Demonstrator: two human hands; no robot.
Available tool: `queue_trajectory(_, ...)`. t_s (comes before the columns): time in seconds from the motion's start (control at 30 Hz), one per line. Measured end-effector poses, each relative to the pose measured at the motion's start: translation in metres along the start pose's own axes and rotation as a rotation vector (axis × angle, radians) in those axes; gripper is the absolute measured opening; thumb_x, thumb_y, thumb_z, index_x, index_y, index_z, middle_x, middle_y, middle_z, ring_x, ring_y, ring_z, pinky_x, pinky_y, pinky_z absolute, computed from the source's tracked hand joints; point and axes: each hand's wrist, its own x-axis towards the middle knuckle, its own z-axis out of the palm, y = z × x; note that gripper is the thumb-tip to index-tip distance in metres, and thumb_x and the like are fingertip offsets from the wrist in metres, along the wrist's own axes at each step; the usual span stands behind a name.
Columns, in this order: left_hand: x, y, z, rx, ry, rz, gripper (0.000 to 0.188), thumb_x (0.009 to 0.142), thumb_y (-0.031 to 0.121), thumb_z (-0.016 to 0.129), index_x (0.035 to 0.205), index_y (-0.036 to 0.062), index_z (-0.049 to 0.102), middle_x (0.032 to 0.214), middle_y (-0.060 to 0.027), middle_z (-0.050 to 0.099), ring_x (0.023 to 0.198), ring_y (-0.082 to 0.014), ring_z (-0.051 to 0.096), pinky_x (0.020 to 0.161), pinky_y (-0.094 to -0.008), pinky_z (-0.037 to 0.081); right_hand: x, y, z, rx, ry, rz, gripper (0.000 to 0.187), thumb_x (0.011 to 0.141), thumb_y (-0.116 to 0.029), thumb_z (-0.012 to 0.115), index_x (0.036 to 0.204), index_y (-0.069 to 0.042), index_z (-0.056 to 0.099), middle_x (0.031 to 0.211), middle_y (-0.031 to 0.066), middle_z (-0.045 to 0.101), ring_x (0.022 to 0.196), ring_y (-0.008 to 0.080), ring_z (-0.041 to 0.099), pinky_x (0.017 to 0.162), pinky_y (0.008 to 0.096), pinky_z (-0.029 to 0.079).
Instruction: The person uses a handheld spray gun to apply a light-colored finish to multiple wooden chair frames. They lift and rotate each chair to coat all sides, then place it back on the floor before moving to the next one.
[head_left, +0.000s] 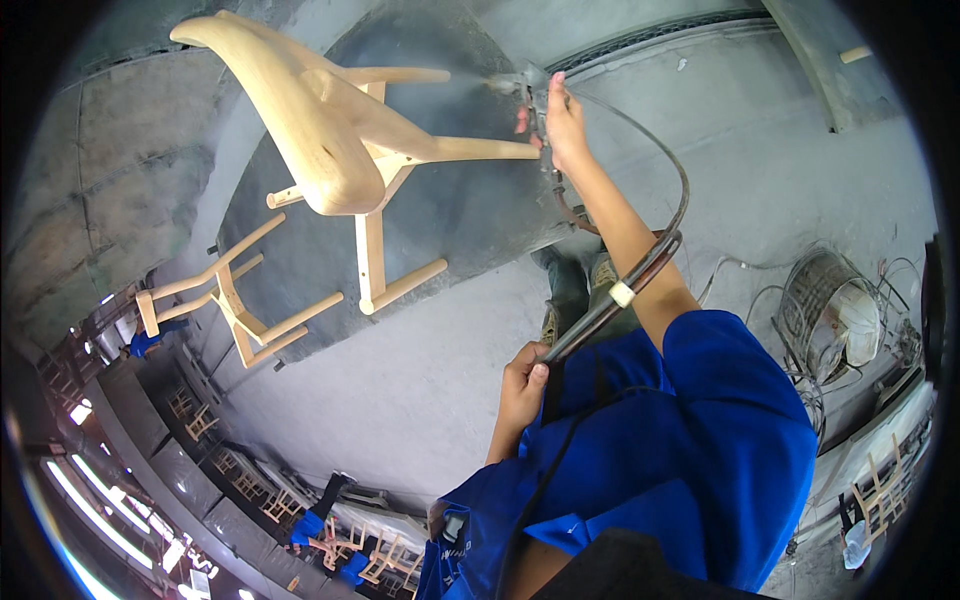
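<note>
My right hand [566, 128] is closed round a spray gun [533, 108], held up beside the wooden chair frame. A pale mist spreads leftward from the gun's nozzle. My left hand [522, 385], lower and close to my body, grips a dark hose [592, 327] with a pale band round it. The hose loops up past my right forearm toward the gun. The unpainted chair frame [335, 150], with a broad curved top piece, hangs tilted at the upper left; one leg end reaches near the gun. What supports it is hidden.
A second wooden chair frame [240, 300] is farther left. A wire-mesh drum [815, 290] with tangled hoses and a whitish bag stands at the right. Several chair frames [375, 555] and people in blue are at the lower left. More wooden frames [885, 500] lie at the lower right.
</note>
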Motion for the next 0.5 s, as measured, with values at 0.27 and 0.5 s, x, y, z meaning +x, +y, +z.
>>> queue_trajectory(0.27, -0.021, 0.009, 0.024, -0.013, -0.162, 0.026, 0.038, 0.097, 0.038, 0.062, 0.104, 0.0009, 0.060, 0.071, 0.0012, 0.051, 0.068, -0.0083, 0.045, 0.063, -0.0268, 0.038, -0.080, -0.084, 0.001, 0.609, -0.433, 0.007, 0.092, 0.091, -0.085, 0.020, 0.111, -0.003, 0.058, 0.076, 0.0106, 0.063, 0.063, 0.0190, 0.062, 0.038, 0.0248, 0.036)
queue_trajectory(0.5, -0.043, -0.040, -0.018, -0.003, -0.320, 0.148, 0.035, 0.093, 0.038, 0.065, 0.102, 0.0043, 0.061, 0.063, 0.0020, 0.043, 0.059, -0.0096, 0.040, 0.058, -0.0288, 0.033, -0.167, -0.049, -0.065, -0.300, 0.037, -0.236, 0.059, 0.102, -0.059, 0.046, 0.126, -0.007, 0.064, 0.084, 0.0050, 0.068, 0.065, 0.0112, 0.062, 0.043, 0.0239, 0.040)
